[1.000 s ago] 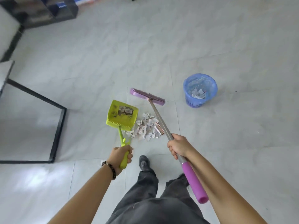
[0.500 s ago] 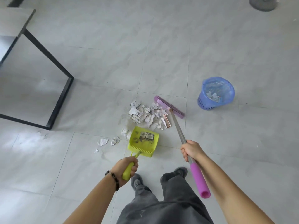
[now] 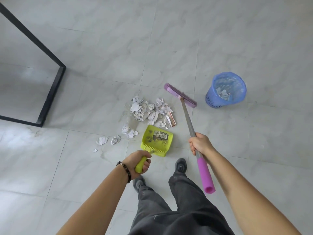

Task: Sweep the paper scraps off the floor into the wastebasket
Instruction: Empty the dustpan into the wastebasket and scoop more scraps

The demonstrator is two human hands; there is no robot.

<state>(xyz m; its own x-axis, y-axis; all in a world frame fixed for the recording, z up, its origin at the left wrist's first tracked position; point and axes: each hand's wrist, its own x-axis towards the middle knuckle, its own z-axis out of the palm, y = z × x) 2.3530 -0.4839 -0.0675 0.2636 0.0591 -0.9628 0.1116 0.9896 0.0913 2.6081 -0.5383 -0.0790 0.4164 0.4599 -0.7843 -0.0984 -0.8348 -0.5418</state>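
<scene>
A pile of crumpled paper scraps [image 3: 149, 111] lies on the grey tiled floor, with a few loose scraps [image 3: 108, 140] trailing to its left. My left hand [image 3: 139, 162] grips the handle of a lime-green dustpan [image 3: 157, 140], whose mouth sits just below the pile. My right hand [image 3: 199, 144] grips the metal shaft of a purple broom [image 3: 180, 95]; its head rests on the floor to the upper right of the pile. A blue wastebasket [image 3: 226, 89] with paper inside stands to the right of the broom head.
A black metal table frame [image 3: 50, 92] stands at the left. My two feet [image 3: 181, 165] in dark shoes are below the dustpan. Bare tiles stretch beyond the pile and to the right.
The dustpan has gone from the pile's far left side to its near edge. The broom head has shifted to the pile's right. The view has swung, showing more loose scraps at the left.
</scene>
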